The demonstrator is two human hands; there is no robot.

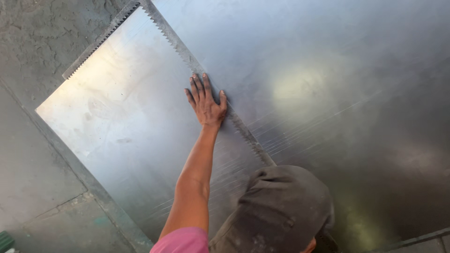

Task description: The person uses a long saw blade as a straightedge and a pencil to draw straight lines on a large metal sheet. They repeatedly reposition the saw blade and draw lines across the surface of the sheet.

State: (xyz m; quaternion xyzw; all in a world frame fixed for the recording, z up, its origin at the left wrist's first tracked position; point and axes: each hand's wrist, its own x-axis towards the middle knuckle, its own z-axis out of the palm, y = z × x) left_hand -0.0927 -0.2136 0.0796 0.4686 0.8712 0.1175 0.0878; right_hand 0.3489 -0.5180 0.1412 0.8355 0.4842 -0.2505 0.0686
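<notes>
Closest to the lens is a dusty dark grey cap (281,206), low in the view, with a pink sleeve (183,241) just beside it. From that sleeve my bare arm stretches up to my left hand (206,105), which lies palm down and grips nothing. The fingers (197,89) are straight and close together, and the thumb is spread out to the side. My right hand is out of sight.

The hand presses flat on the left metal sheet (117,117), right against a toothed edge (187,56) – a saw-like strip that runs on a slant from the top of the view down toward the cap. My thumb touches that strip. Across it lies the right metal sheet (328,93), broader and darker, scored with fine scratches and carrying a pale glare patch.

The left sheet is brighter, smudged in places, and its far end has a second toothed strip (101,40). Both sheets lie flat on a rough concrete floor (33,178), cracked along a joint near the sheet's long side. At the bottom left corner a small green object (5,241) peeks in – too little of it shows to tell what it is.
</notes>
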